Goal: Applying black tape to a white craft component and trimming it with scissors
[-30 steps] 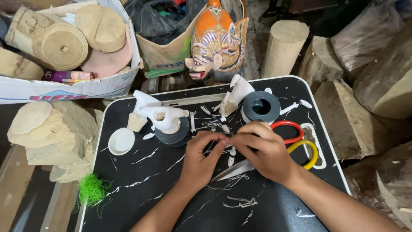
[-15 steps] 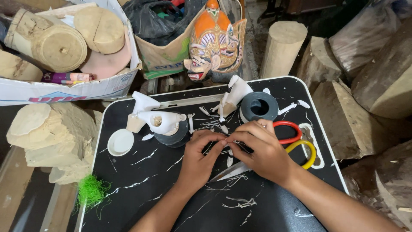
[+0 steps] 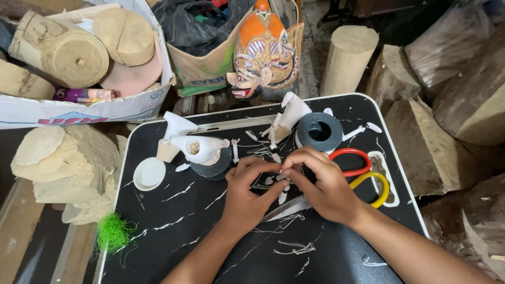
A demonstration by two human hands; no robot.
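We see the left hand (image 3: 247, 192) and right hand (image 3: 323, 184) meeting fingertip to fingertip at the centre of the black tray table (image 3: 342, 263), both pinched on a small white piece (image 3: 282, 177) (too small to identify); scissors (image 3: 363, 171) lie at three o'clock under the right hand; a grey tape roll (image 3: 319, 131) sits at one o'clock.

On the table (image 3: 158, 252), the scissors (image 3: 363, 173) lie right of the tape roll (image 3: 319, 131), with the small lid (image 3: 149, 173) far left.

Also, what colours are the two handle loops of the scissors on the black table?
One scissors loop is red, the other yellow; the head view shows both.
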